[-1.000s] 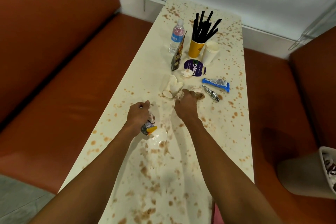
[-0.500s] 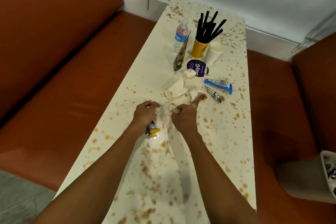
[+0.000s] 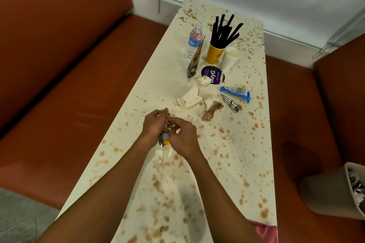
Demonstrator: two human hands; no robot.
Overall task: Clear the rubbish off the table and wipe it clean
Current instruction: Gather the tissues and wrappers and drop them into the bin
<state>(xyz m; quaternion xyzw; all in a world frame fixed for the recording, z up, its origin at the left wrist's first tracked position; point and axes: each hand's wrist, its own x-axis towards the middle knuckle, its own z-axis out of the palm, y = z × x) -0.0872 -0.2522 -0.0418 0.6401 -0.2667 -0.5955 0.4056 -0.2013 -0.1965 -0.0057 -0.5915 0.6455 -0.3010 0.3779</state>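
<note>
Bringing right hand [image 3: 183,136] back to meet left hand [image 3: 156,126] above mid-table. One second ago the right was out at the crumpled brown paper [image 3: 212,112]. That paper and the white tissue [image 3: 209,102] beside it are still on the table [image 3: 227,163], so the reach fetched a small scrap at most; cannot tell what. Left grips the wrapper wad [image 3: 164,140]; right fingers curl onto the same wad.

Judgement: packing one handful. Squashed paper cups [image 3: 188,97] and blue wrapper [image 3: 235,92] uncollected. Bin [image 3: 325,193] stands to my right. Wiping not begun.
</note>
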